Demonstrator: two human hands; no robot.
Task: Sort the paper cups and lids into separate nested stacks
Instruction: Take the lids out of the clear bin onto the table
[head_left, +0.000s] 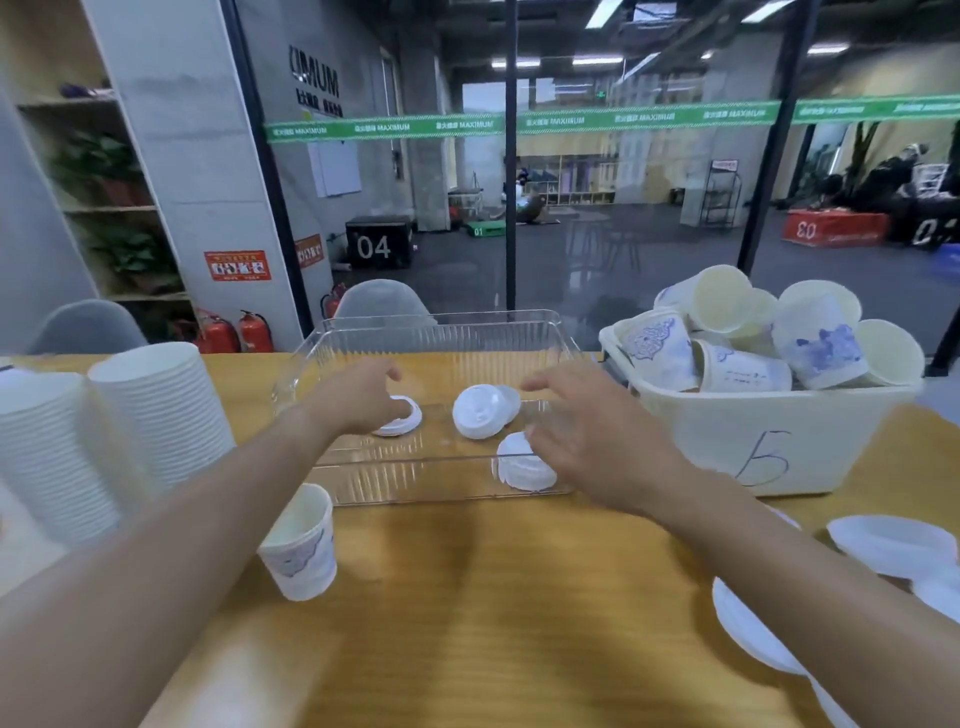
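A clear plastic tray (441, 325) on the wooden table holds several white lids. My left hand (358, 397) reaches into it with fingers curled over the left lid (400, 418). My right hand (587, 431) hovers with fingers spread over the near-right lid (522, 467). Two overlapping lids (480, 410) lie between the hands. A single paper cup (301, 543) with a blue print stands upright near my left forearm. A cream bin (769, 441) marked with a handwritten figure is piled with loose paper cups (753, 338).
Two tall stacks of white nested items (104, 431) lie at the left. White lids or plates (893, 545) sit at the right table edge. Grey chairs (382, 299) stand behind the table, with a glass wall beyond.
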